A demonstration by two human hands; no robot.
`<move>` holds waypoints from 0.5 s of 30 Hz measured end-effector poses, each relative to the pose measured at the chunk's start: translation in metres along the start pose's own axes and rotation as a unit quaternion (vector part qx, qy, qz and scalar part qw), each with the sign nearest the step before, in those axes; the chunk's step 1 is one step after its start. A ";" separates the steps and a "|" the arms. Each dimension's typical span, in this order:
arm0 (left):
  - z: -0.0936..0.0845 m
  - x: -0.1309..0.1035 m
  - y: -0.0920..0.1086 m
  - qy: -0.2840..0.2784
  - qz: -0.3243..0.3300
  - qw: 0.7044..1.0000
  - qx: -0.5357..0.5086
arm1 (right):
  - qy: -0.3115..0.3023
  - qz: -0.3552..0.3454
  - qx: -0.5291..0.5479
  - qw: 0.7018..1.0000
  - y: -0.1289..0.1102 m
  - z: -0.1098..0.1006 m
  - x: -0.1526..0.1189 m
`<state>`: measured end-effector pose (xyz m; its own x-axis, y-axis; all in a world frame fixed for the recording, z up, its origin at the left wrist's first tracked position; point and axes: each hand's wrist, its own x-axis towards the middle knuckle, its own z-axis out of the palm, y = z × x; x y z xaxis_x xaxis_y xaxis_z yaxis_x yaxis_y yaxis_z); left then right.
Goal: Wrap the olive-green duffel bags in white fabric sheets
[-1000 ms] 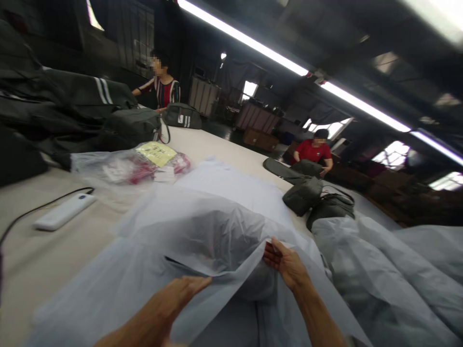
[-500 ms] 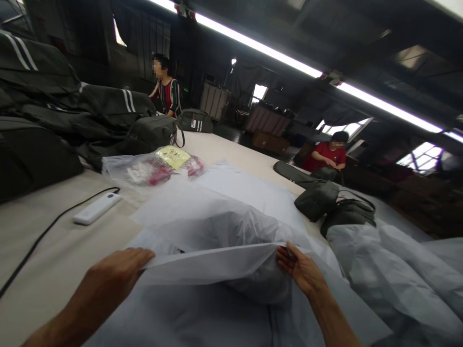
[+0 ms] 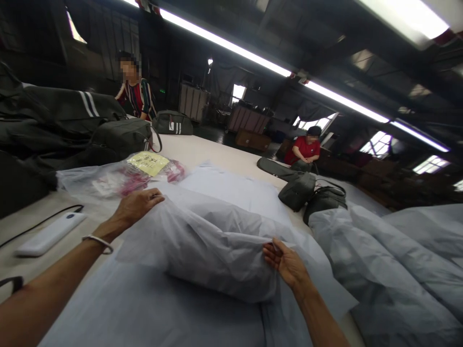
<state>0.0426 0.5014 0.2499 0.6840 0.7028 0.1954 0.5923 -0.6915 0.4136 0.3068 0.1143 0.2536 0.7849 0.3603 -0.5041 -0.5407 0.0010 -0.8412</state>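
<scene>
In front of me lies a translucent plastic bag (image 3: pixel 217 250) with a bulky dark thing inside, its shape blurred by the film. My left hand (image 3: pixel 139 207) is closed on the bag's upper left edge and lifts it. At the right end of the same edge, my right hand (image 3: pixel 285 262) pinches the film between thumb and fingers. The edge stretches slack between both hands. Beneath the bag is a stack of flat pale plastic sheets or bags (image 3: pixel 144 308).
Dark green bags (image 3: pixel 68 113) are piled at the left. Nearby lie a clear packet with a yellow label (image 3: pixel 148 164) and a white power bank (image 3: pixel 52 233) with a cable. More dark bags (image 3: pixel 298 190) and filled plastic bags (image 3: pixel 390 260) stand right. Two people work beyond the table.
My left hand has moved up and away from me, drawing the bag's left edge over the dark contents. My right hand keeps its pinch. The view has turned slightly right.
</scene>
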 end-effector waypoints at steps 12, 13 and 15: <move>0.031 -0.055 0.087 0.246 0.313 0.917 0.009 | 0.004 0.006 0.020 1.000 0.002 0.002 0.001; 0.036 -0.061 0.106 0.217 0.377 0.900 0.018 | 0.004 0.008 0.021 1.000 0.002 0.002 0.001; 0.051 -0.066 0.135 0.168 0.418 0.892 0.030 | 0.003 0.008 0.019 1.000 0.002 0.001 0.001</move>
<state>0.0995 0.3529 0.2475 0.7371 -0.0589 0.6732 -0.0366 -0.9982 -0.0473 0.3061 0.1162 0.2513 0.7776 0.3550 -0.5190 -0.5643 0.0300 -0.8250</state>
